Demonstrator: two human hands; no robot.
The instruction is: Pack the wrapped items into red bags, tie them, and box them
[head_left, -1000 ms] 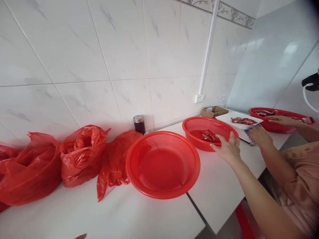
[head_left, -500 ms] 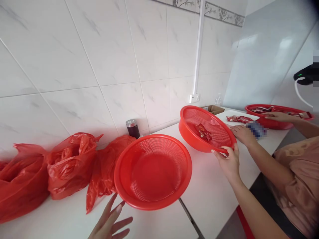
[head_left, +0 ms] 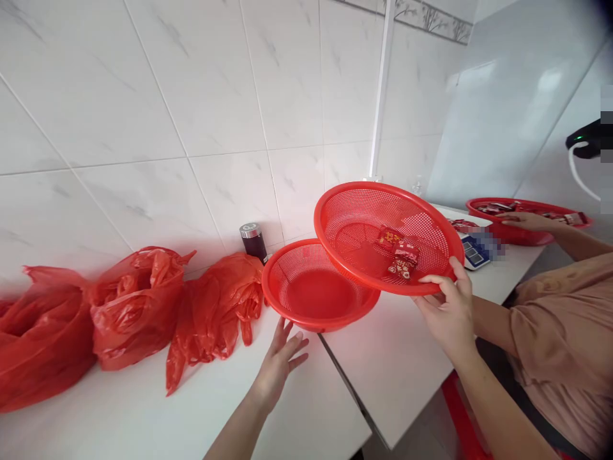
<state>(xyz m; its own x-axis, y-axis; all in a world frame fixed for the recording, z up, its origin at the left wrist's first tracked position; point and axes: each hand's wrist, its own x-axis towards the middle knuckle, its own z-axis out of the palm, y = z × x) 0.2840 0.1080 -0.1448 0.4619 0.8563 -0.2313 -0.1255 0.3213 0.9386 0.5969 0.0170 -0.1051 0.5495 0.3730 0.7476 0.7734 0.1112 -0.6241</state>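
Note:
My right hand (head_left: pixel 450 316) grips the lower right rim of a red plastic colander (head_left: pixel 345 243), which is raised and tilted towards me. A few small red printed packets (head_left: pixel 398 250) lie inside it. Below and to its left, a second red colander (head_left: pixel 318 295) rests on the white table, its right part hidden by the raised one. My left hand (head_left: pixel 280 367) is open, fingers spread, at the near rim of this second colander. I cannot tell whether the fingertips touch it.
Red plastic bags (head_left: pixel 136 306) stand along the wall on the left. A dark jar with a silver lid (head_left: pixel 253 243) is behind the colanders. At right, a co-worker's hand (head_left: pixel 527 221) reaches into another red colander (head_left: pixel 527 236) of packets, near a scale (head_left: pixel 474 252).
The colander in my right hand has moved left and up, over part of the other. The second colander has shifted right and away from me. My left hand has moved right and forward.

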